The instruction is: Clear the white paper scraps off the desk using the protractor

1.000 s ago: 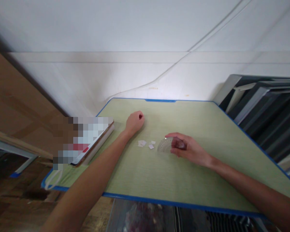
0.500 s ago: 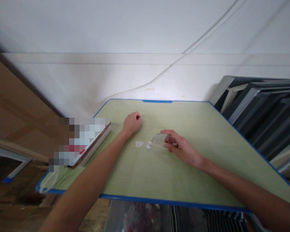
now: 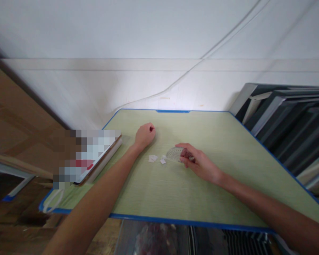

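My right hand (image 3: 195, 159) grips a clear half-round protractor (image 3: 173, 153) by its right end, thumb below and fingers above. The protractor's curved edge faces away from me, and its left end reaches close to small white paper scraps (image 3: 163, 161). More paper scraps (image 3: 152, 158) lie a little further left on the table. My left hand (image 3: 145, 136) rests on the tabletop beyond the scraps, curled into a fist. Its fingers are mostly turned away, so whether anything is inside the fist cannot be made out.
The green table (image 3: 159, 194) has a blue rim. On its left lies a thick book-like stack (image 3: 102, 164), partly blurred out. Dark flat panels (image 3: 289, 120) lean at the right, and a large cardboard piece (image 3: 18, 124) stands at the left. A cable (image 3: 172, 86) runs along the white wall.
Almost nothing differs. The protractor and my right hand have shifted very slightly left; my left fist stays in place.
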`<state>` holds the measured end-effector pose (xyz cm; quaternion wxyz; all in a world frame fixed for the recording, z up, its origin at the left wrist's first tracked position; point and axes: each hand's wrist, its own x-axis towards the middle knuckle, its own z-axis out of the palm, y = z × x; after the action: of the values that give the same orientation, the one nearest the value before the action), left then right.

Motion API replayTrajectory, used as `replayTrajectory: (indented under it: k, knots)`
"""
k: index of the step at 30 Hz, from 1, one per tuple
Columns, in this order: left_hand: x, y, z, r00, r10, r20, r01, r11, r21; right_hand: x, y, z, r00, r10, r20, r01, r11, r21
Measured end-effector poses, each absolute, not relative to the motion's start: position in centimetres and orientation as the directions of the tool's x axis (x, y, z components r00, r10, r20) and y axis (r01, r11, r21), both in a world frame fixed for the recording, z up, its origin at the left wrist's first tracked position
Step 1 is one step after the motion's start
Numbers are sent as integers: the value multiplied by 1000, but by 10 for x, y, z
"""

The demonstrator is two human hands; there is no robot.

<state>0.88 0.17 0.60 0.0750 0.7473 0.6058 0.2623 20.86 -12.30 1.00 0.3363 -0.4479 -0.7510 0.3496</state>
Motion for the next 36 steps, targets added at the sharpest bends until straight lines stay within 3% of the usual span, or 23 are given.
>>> replayTrajectory:
  k: [4,12,21,27,36]
  knots:
    - [9,1,6,129,943,306,868,-257,424,210,-122,8,-356,908,221,387,359,-849]
    - [8,3,5,126,946,299,880,-246,407,208,-123,11,-425,871,248,488,451,-747]
    - [8,3,4,135,941,309,873,-260,413,211,-125,10,-377,864,334,379,473,-795]
    - [9,3,5,134,945,298,874,-255,415,212,-122,11,-330,879,344,507,472,-721]
    - [8,3,4,137,942,306,869,-262,419,212,-120,11,-522,812,262,554,556,-620]
